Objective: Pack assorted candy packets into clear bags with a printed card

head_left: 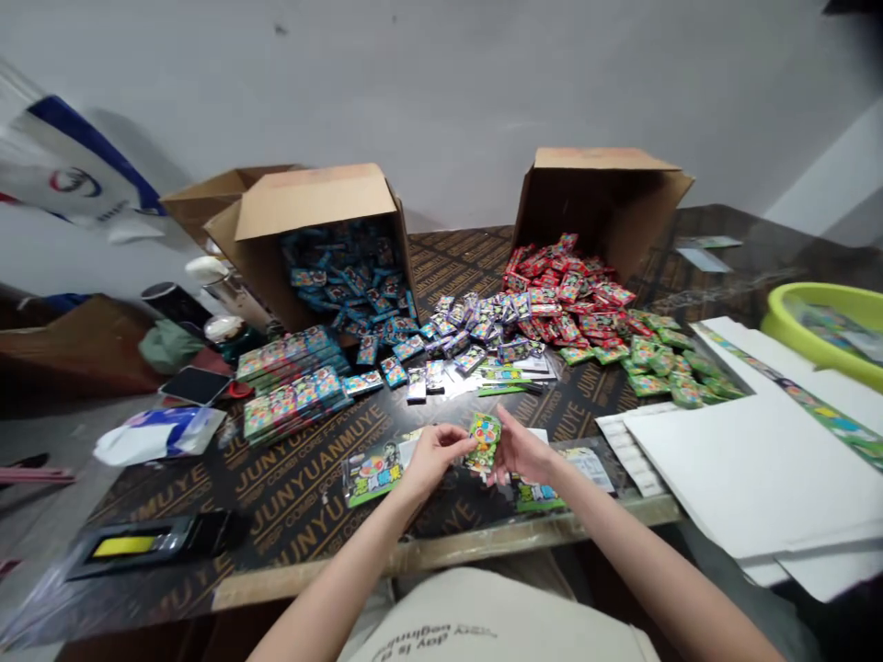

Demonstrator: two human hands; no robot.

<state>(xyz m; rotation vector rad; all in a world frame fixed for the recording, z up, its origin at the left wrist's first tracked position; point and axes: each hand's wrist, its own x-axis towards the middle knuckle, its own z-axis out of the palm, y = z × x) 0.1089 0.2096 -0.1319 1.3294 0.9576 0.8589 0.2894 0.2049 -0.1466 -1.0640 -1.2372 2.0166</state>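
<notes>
My left hand (436, 452) pinches a small green candy packet (485, 434) between thumb and fingers, above the near part of the table. My right hand (522, 449) is close against the packet's right side, its thumb apart from its fingers; whether it touches the packet is hard to tell. Beneath the hands lie two clear printed bags with green bands, a left bag (372, 473) and a right bag (542, 495), each partly covered. Beyond them are loose purple packets (469, 359), red packets (572, 290) and green packets (666, 363).
A left cardboard box (317, 198) spills blue packets (351, 276); a right box (607, 159) spills red ones. Stacked packet strips (296, 400), a phone (195, 385) and a tape-like black tool (138, 544) are at left. White boards (731, 460) and a yellow-green basin (786, 317) stand right.
</notes>
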